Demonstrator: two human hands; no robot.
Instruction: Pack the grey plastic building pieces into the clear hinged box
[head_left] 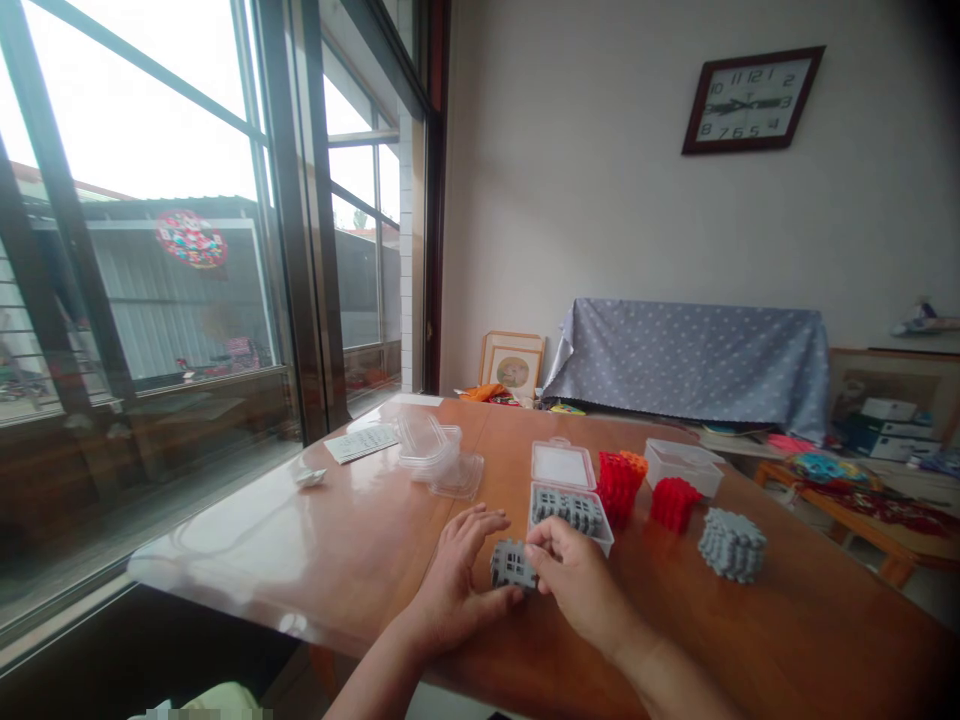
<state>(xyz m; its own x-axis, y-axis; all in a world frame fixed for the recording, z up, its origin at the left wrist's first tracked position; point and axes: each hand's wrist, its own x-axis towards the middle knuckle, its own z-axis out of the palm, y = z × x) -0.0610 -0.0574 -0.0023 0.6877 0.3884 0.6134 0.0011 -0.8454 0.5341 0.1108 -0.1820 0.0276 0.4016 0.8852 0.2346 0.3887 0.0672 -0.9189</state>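
A grey plastic building panel with window-like cutouts [511, 564] stands near the table's front edge, between my hands. My right hand [576, 575] pinches its right side between thumb and fingers. On the other side my left hand [452, 588] is open, fingers stretched out, with the thumb along the panel's lower edge. Just beyond lies a clear plastic box [609, 546] with its lid folded back, holding several similar grey panels [566, 508]. To its right are stacked red pieces [619, 488], a smaller red stack [673, 503] and a stack of grey pieces [731, 546].
Clear plastic containers [429, 450] and a printed sheet [363, 443] lie at the back left of the wooden table [360, 550], near a small white packet [309, 477]. Another clear box [682, 468] stands behind the red stacks. A large window borders the left side.
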